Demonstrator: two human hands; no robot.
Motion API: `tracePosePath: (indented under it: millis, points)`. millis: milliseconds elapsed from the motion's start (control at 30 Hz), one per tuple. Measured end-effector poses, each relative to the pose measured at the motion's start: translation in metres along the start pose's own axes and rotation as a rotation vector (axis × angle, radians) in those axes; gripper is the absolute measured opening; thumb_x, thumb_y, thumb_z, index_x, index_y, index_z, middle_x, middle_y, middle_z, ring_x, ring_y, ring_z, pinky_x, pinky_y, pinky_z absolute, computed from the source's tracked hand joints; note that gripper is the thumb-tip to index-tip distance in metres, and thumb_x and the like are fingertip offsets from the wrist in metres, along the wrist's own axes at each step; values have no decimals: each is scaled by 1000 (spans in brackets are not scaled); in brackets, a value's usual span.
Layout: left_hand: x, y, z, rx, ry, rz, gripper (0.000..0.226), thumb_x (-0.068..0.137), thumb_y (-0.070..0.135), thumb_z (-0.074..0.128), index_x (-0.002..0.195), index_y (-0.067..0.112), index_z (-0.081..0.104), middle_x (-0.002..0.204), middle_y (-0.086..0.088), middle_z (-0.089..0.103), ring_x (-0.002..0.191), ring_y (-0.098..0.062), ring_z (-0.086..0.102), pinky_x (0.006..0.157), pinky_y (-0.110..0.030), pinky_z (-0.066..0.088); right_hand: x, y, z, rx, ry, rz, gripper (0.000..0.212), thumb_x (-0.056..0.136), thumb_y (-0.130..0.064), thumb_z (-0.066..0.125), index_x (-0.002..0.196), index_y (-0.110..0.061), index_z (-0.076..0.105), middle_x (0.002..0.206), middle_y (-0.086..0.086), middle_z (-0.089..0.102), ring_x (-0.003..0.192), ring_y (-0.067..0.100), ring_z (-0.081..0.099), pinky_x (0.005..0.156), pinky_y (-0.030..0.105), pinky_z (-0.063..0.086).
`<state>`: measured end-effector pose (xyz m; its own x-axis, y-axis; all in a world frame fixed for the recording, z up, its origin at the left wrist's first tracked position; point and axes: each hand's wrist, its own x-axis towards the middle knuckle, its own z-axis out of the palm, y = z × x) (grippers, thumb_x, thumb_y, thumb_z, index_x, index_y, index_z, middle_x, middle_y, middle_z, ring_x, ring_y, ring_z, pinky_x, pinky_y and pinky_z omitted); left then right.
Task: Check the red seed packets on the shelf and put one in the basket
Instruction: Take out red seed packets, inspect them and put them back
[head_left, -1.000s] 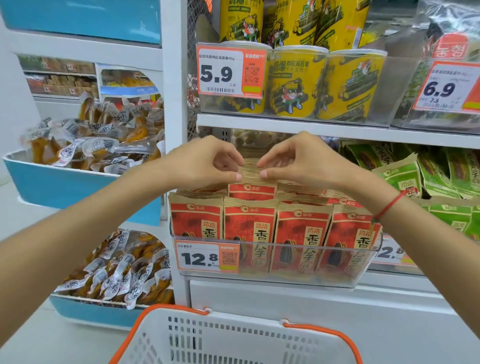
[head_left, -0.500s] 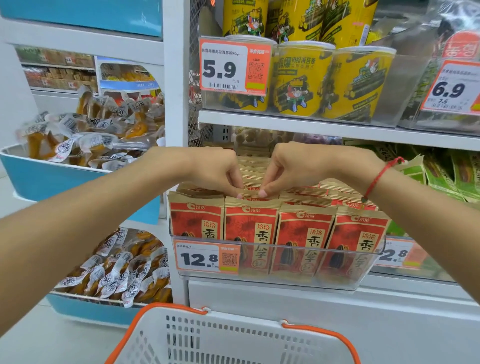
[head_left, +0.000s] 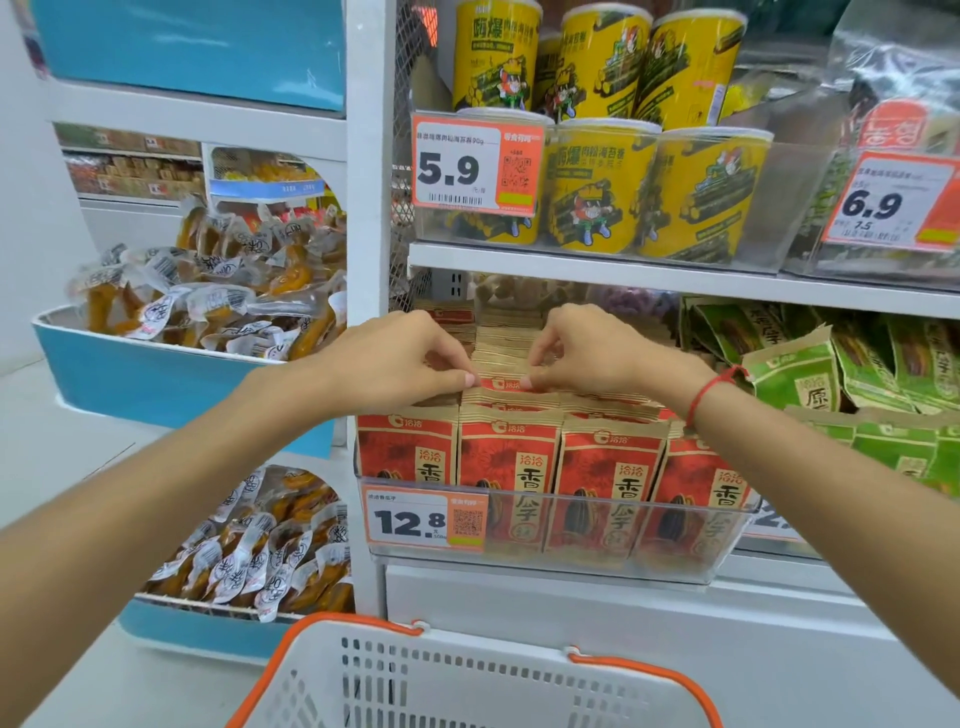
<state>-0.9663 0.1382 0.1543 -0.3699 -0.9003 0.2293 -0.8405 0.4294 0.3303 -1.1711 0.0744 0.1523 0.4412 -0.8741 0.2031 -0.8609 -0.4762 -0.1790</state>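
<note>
Red seed packets (head_left: 509, 467) stand in rows in a clear plastic tray (head_left: 727, 545) on the lower shelf, behind a 12.8 price tag (head_left: 423, 522). My left hand (head_left: 400, 364) and my right hand (head_left: 592, 351) reach over the front row. Each pinches a top corner of one red packet (head_left: 501, 384) in a row behind, so only its upper strip shows between my fingertips. The white basket (head_left: 467, 680) with orange handles hangs below at the bottom of the view.
Yellow snack tubs (head_left: 597, 187) fill the shelf above, with 5.9 and 6.9 tags. Green seed packets (head_left: 800, 379) lie right of the red ones. Blue bins (head_left: 171, 379) of vacuum-packed snacks stand on the left, past a white shelf post (head_left: 366, 260).
Both hands have come down from above the packets and closed in on the top edge of one packet in a back row, lifting its upper strip into view.
</note>
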Motion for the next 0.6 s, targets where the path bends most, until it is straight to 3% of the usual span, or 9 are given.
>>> tracePosePath:
  millis: [67, 100, 200, 333, 433, 533, 600]
  points:
    - [0, 0, -1, 17, -17, -10, 12, 93, 39, 58, 89, 41, 69, 85, 22, 68, 65, 11, 57, 52, -10, 39, -5, 4, -3, 171, 110, -15, 10, 83, -32, 72, 75, -27, 70, 79, -5, 66, 83, 15, 60, 76, 34, 48]
    - [-1, 0, -1, 19, -25, -10, 12, 93, 39, 58, 90, 40, 70, 88, 22, 67, 66, 12, 56, 53, -9, 38, -8, 7, -5, 289, 190, -13, 9, 86, -30, 70, 78, -25, 70, 83, -1, 69, 82, 16, 62, 76, 35, 50]
    - [-3, 1, 0, -1, -10, -37, 17, 93, 41, 56, 94, 35, 73, 106, 15, 68, 92, -3, 61, 80, -31, 51, -19, 8, -6, 512, 360, -37, 8, 90, -26, 66, 81, -26, 64, 90, 1, 71, 87, 21, 67, 78, 36, 52]
    - [-4, 4, 8, -120, 148, -121, 11, 88, 42, 64, 92, 32, 67, 96, 12, 69, 93, -10, 64, 85, -41, 53, -32, -1, 3, 449, 465, -136, 7, 92, -28, 62, 92, -21, 63, 91, -5, 69, 85, 15, 65, 78, 40, 54]
    - [-4, 11, 9, -243, 285, -186, 43, 79, 48, 72, 106, 22, 50, 101, 13, 61, 91, -9, 62, 81, -38, 52, -41, -12, -6, 411, 551, -213, 8, 93, -35, 58, 91, -27, 59, 80, -9, 65, 77, 12, 63, 71, 45, 53]
    - [-5, 20, 1, -376, 388, -103, 42, 81, 40, 74, 112, 24, 50, 107, 14, 62, 91, -6, 64, 85, -41, 53, -52, -25, -21, 329, 629, -281, 10, 94, -34, 58, 95, -24, 60, 75, -10, 61, 68, 6, 54, 69, 33, 47]
    - [-8, 25, -5, -403, 450, -19, 30, 83, 35, 73, 108, 27, 58, 102, 15, 66, 89, -4, 64, 86, -42, 54, -60, -36, -32, 320, 691, -330, 11, 94, -29, 58, 96, -19, 61, 83, -7, 63, 76, 7, 54, 76, 30, 46]
